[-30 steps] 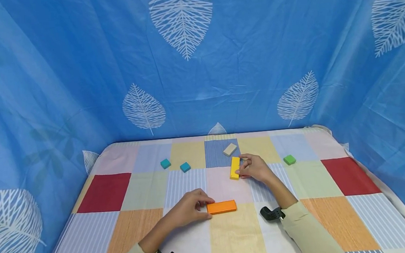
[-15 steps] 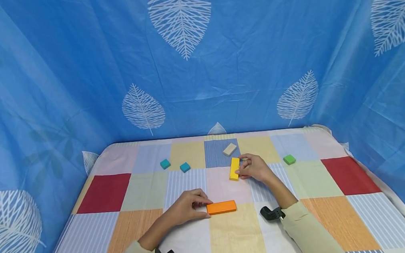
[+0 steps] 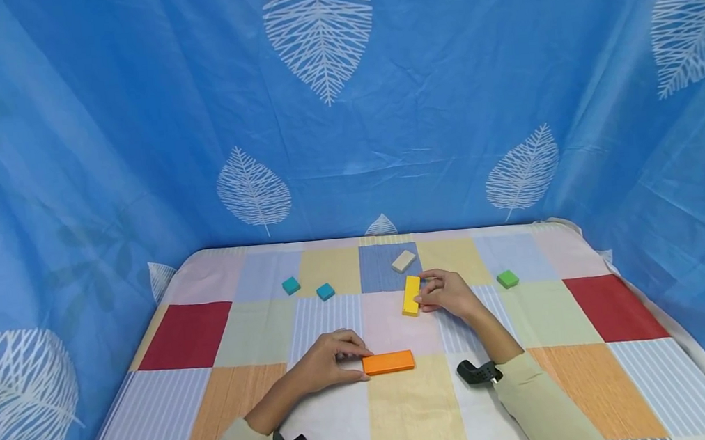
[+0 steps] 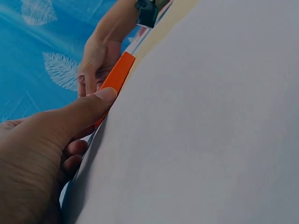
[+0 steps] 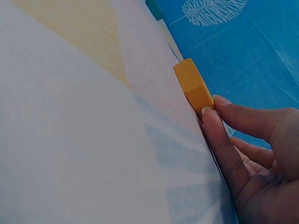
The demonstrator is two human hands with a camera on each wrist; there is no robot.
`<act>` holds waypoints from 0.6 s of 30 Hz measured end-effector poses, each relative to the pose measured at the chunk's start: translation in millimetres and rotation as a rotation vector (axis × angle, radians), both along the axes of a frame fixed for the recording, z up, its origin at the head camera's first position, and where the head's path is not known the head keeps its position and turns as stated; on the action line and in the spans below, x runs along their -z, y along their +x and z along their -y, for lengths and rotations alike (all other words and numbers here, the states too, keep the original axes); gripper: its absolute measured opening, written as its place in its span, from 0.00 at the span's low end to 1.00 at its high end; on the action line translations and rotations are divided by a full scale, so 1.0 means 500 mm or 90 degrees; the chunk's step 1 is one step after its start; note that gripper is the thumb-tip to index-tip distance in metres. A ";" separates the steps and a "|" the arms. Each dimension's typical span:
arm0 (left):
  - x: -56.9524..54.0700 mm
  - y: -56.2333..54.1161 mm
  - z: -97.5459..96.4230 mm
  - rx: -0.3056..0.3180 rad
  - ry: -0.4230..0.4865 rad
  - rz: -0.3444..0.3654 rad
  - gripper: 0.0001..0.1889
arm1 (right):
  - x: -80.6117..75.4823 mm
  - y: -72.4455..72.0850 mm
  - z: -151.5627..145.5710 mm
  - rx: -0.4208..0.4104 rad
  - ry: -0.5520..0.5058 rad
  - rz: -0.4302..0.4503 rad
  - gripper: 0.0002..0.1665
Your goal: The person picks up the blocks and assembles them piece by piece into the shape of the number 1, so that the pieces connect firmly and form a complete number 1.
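A flat orange block (image 3: 389,363) lies crosswise on the patchwork cloth, nearer the person. My left hand (image 3: 326,362) holds its left end between thumb and fingers; the left wrist view shows the thumb (image 4: 106,94) pressed on the block's edge. Farther forward, a yellow block (image 3: 411,296) lies lengthwise, tilted slightly right at its far end. Its right side is pinched by my right hand (image 3: 450,294). Seen from the right wrist, thumb and fingertip meet the near end of the yellow block (image 5: 192,84), and the other fingers are curled behind.
Just beyond the yellow block sits a beige block (image 3: 403,261). Two small teal blocks (image 3: 291,285) are at the back left, and a green block (image 3: 507,278) is at the right. Blue leaf-print curtains (image 3: 431,115) enclose the table (image 3: 413,410) at the back and sides.
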State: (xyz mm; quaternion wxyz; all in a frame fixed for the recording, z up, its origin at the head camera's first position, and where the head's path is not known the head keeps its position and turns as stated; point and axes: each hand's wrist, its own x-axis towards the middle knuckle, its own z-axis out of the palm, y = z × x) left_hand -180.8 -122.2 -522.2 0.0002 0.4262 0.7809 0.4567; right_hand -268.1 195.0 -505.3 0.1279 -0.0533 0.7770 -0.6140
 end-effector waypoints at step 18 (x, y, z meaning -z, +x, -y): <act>0.009 -0.007 0.006 -0.023 -0.028 0.039 0.16 | 0.000 0.007 0.020 -0.019 -0.010 0.017 0.34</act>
